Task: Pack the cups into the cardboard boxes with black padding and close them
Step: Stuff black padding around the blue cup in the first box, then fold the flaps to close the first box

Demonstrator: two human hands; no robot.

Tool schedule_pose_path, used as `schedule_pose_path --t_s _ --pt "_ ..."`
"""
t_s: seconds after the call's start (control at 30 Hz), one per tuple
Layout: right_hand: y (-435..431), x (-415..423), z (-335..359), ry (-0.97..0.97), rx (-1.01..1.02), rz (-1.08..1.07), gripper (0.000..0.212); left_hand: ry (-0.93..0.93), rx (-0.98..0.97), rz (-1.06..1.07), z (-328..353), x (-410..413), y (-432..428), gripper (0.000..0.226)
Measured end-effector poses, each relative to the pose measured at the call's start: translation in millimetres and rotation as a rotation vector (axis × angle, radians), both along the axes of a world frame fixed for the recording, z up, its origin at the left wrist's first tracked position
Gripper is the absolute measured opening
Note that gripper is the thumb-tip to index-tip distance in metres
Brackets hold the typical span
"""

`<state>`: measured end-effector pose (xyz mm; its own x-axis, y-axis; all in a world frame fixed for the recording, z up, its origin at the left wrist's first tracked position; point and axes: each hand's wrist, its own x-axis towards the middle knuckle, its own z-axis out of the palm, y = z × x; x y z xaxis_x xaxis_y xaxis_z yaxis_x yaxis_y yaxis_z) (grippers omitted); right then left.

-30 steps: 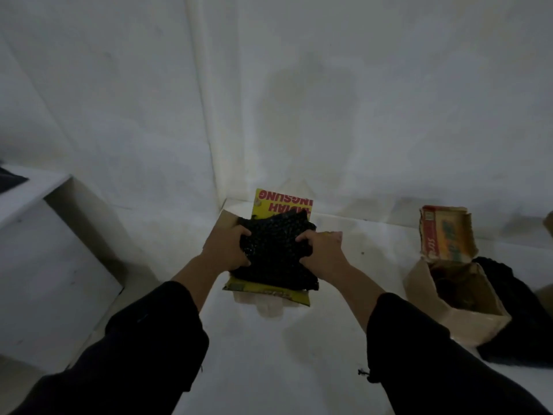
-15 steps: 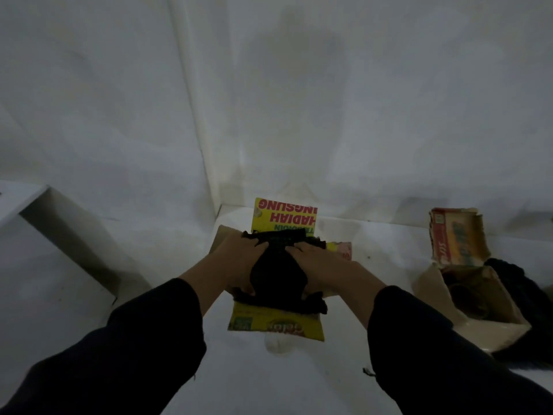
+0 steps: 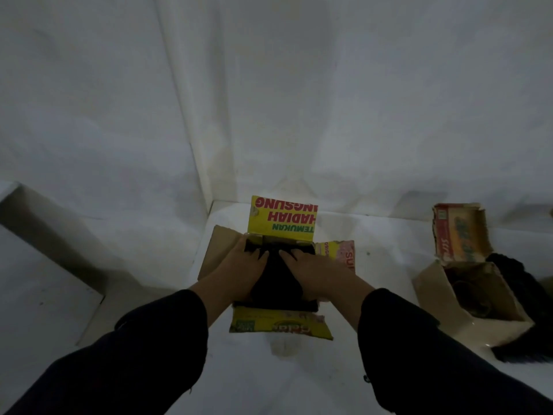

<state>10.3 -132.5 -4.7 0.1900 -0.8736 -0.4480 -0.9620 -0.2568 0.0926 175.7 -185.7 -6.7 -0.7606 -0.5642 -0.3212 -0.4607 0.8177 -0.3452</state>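
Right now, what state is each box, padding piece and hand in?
Yellow printed cardboard box: open, flaps spread.
Black padding sheet: inside that box, under both hands.
Left hand: flat, pressing padding.
Right hand: flat, pressing padding.
Brown cardboard box, right: open, flap raised.
Loose black padding: beside the brown box.

The picture was dim and grey, soft and slightly blurred throughout; wide-angle bending showed at the edges, with dark sleeves [image 3: 143, 354] underexposed.

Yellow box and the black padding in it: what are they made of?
Yellow box: printed cardboard, yellow print outside, plain brown on an open flap's inside. Black padding: soft and matte, bunched under the left hand and right hand; foam or fabric, too dim to tell.
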Motion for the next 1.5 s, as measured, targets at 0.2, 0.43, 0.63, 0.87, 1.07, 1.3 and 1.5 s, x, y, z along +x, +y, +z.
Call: schedule_pose_path --t_s 0.2,0.43,0.63,0.87,1.07,1.3,1.5 --pt "-0.2 -0.5 -12.7 0.083 -0.156 0.113 0.098 0.017 0.014 0.025 -5.9 -2.3 -0.1 0.073" --pt "3.7 -0.8 -7.9 0.14 -0.174 0.13 0.092 0.026 0.001 0.031 -3.6 0.0 2.4 0.089" --pt "16.9 -25.0 26.3 -0.083 -0.307 -0.059 0.076 0.336 0.023 0.19 25.6 32.3 -5.5 0.099" --pt "40.8 -40.0 27.1 -0.903 -0.532 -0.922 0.065 0.98 0.548 0.891 33.3 63.4 -17.8 0.087" --pt "30.3 -22.8 23.7 -1.332 -0.425 -1.033 0.034 1.21 0.601 0.833 31.5 33.6 -2.7 0.059" --pt "17.1 -23.7 -3.9 -0.838 -0.42 -0.786 0.033 0.863 0.363 0.418 -0.1 31.1 -1.7 0.056" --pt "4.4 -28.7 -13.4 -1.121 -0.277 -0.923 0.101 1.111 0.584 0.458 -21.4 37.3 2.2 0.064"
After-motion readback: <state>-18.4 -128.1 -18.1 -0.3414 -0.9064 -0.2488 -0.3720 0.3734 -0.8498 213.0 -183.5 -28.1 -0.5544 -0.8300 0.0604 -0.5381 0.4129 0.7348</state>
